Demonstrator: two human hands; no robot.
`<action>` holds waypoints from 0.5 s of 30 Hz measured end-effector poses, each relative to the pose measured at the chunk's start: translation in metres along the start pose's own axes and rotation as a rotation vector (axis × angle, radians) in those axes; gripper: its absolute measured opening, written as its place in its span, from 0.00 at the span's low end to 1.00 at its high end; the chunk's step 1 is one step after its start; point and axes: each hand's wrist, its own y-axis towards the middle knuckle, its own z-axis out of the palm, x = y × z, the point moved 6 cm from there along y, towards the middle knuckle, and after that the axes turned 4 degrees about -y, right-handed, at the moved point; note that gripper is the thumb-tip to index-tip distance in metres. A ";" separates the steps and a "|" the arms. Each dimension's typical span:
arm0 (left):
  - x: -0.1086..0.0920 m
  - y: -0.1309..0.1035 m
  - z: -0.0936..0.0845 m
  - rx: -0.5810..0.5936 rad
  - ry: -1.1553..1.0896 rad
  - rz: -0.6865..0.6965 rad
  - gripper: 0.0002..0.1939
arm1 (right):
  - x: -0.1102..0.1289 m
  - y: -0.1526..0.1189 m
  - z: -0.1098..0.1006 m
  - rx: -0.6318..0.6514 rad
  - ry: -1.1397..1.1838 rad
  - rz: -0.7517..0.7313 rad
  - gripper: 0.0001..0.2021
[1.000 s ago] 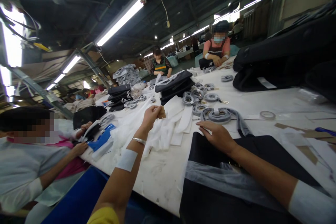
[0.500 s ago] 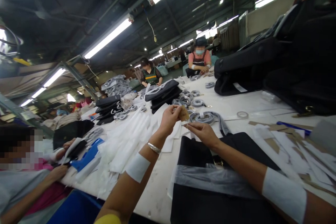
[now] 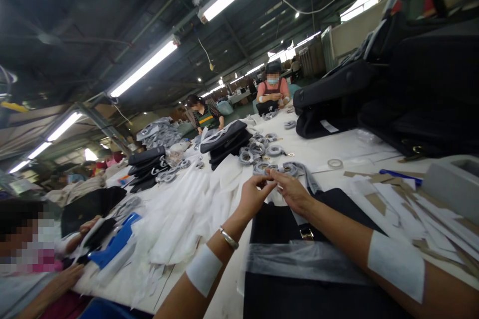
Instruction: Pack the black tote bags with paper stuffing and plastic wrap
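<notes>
My left hand and my right hand meet at the fingertips above the top edge of a black bag. Both hands are closed in a pinch, and whatever lies between the fingers is too small and hidden to name. A clear plastic strip crosses the bag's front below a gold buckle. Coiled grey straps lie just behind my hands.
White sheets are heaped left of my hands. Stacked black bags stand behind them. Tape roll, blue pen, paper strips and a grey bin lie right. A co-worker's hand is at left.
My hands have come together at the fingertips. The small brown tag that was in my left hand no longer shows. The view has shifted slightly right, showing more of the grey bin.
</notes>
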 end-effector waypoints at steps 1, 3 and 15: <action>0.001 0.000 0.005 0.004 -0.017 -0.019 0.10 | 0.000 -0.001 0.001 0.009 0.003 -0.015 0.14; 0.006 0.000 0.016 0.015 -0.093 -0.081 0.10 | -0.001 -0.002 0.003 0.027 0.017 -0.019 0.15; 0.004 0.006 -0.011 0.027 -0.634 -0.254 0.15 | -0.006 0.015 -0.025 -0.143 -0.165 -0.018 0.20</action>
